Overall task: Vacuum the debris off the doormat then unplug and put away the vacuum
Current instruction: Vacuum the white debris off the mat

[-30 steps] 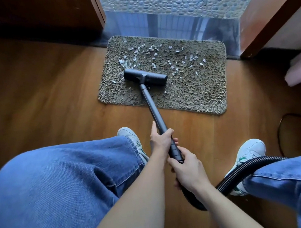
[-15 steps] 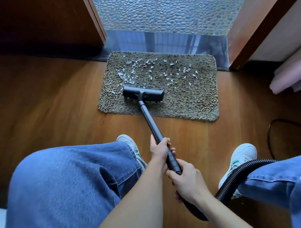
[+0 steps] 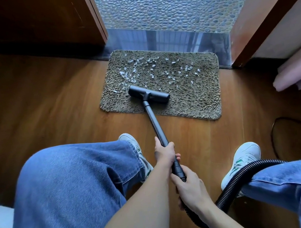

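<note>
A shaggy brown doormat point(image 3: 196, 93) lies on the wood floor before a doorway. Small white debris scraps point(image 3: 152, 70) are scattered over its far half. The black vacuum floor head point(image 3: 148, 94) sits on the mat's near left part, just short of the scraps. Its black wand point(image 3: 155, 124) slants back toward me. My left hand point(image 3: 164, 152) grips the wand higher up. My right hand point(image 3: 191, 187) grips the handle end just behind it. A ribbed black hose point(image 3: 234, 181) curves from under my right hand off to the right.
My knees in blue jeans and white sneakers point(image 3: 242, 159) flank the wand. A thin dark cord point(image 3: 274, 137) loops on the floor at right. A pebbled tile floor point(image 3: 171, 4) lies beyond the metal threshold point(image 3: 165, 39). Wooden door frames point(image 3: 97, 16) stand either side; a pink object point(image 3: 298, 72) sits at right.
The floor head has slid back toward the mat's near edge, away from the scraps, as both hands pulled the wand toward me. The view has drawn back slightly.
</note>
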`<state>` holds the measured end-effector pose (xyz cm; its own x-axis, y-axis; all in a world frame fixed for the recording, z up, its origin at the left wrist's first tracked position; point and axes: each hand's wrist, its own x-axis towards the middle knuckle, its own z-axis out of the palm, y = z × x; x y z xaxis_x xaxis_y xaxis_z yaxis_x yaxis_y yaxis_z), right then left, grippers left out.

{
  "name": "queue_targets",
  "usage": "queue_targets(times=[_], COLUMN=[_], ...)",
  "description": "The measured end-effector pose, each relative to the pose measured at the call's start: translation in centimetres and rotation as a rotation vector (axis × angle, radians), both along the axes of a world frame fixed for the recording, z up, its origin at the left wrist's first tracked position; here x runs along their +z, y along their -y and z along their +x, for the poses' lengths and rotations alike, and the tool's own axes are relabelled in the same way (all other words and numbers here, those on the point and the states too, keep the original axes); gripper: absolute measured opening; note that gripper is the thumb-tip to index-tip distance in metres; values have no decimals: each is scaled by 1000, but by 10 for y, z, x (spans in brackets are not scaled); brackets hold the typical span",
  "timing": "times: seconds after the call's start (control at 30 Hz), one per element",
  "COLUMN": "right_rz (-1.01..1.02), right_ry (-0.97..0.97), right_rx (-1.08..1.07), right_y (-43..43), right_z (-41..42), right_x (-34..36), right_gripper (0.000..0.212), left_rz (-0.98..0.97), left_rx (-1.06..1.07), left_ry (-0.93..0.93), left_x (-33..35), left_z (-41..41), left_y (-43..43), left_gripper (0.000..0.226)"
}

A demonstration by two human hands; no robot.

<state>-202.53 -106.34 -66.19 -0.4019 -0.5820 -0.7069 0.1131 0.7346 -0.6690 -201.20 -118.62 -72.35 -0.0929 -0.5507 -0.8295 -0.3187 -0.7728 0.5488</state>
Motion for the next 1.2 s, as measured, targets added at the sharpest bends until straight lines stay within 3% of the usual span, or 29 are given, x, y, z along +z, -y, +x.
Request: queue_targets(times=[0.43,0.9,1.2], right_rz=[-3,-25,-42], right_ry=[60,48,35], right_rx=[-259,23,59], right_y=[23,8,-20], right_z=[-35,-10,4], right_x=[-10,12,26], right_gripper=[12,8,5], left_rz=[-19,-34,-32], left_rx=[-254,-6,29], left_ry=[-40,0,-34], left_x=[-7,13,28], left_z=[-64,-2,15], left_y=[23,4,-23], left_gripper=[79,76,65])
